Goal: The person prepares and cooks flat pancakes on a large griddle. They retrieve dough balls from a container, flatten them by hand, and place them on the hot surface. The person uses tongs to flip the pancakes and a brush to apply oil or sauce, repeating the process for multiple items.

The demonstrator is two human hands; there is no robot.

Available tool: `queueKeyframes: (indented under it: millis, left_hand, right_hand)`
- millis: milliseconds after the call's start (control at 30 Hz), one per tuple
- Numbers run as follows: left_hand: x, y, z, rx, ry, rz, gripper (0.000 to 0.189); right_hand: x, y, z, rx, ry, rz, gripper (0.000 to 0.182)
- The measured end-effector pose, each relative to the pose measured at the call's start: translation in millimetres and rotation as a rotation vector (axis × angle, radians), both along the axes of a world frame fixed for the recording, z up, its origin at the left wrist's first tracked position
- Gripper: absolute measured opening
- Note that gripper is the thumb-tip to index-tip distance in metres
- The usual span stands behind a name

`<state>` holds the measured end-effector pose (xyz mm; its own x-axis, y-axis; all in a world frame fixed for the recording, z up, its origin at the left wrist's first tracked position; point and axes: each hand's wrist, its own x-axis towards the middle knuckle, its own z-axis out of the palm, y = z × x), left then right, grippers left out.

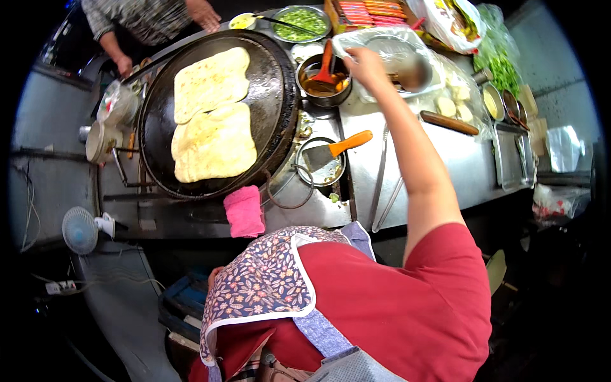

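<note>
My right hand (366,68) reaches forward to the left edge of a tray lined with clear plastic (420,45). Its fingers touch or overlap the plastic; whether they grip it cannot be told. Close by on the left is a dark pot of brown sauce (329,100) with a red spatula (325,71) in it. My left hand (214,277) shows only as a sliver beside the floral apron, the rest hidden. Two flatbreads (212,86) (215,143) lie on the round black griddle (272,110). A scraper with an orange handle (351,143) rests across a small metal bowl (315,176).
Behind the griddle stand a bowl of chopped scallions (300,24) and a box of red packets (370,12). Metal tongs (382,191), a wooden rolling pin (448,122) and bagged dough pieces (446,106) lie rightward. A pink cloth (244,211) hangs at the front edge. Another person's hand (204,14) is beyond the griddle.
</note>
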<state>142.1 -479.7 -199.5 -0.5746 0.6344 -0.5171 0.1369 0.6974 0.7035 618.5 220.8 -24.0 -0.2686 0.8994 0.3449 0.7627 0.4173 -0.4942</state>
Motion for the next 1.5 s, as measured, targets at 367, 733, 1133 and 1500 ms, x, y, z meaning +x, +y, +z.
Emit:
queueKeyframes:
  millis: [367,733,1133,1500]
  left_hand:
    - [-15.2,66.0,2.5,-0.076,0.016,-0.097,0.026]
    - [11.3,-7.0,-15.3,-0.194,-0.035,0.025,0.027]
    - [-18.0,-58.0,-76.9,-0.119,-0.179,0.082,0.024]
    - [-5.1,-127.0,-105.2,-0.154,-0.364,0.214,0.033]
  right_hand:
    - [-65.2,33.9,2.4,0.051,-0.297,0.043,0.017]
    - [-30.0,-24.8,44.1,-0.304,-0.242,0.508,0.021]
    - [-44.3,-35.4,48.9,0.103,-0.285,-0.034,0.031]
    - [-47.3,-59.6,26.4,0.53,-0.498,0.377,0.012]
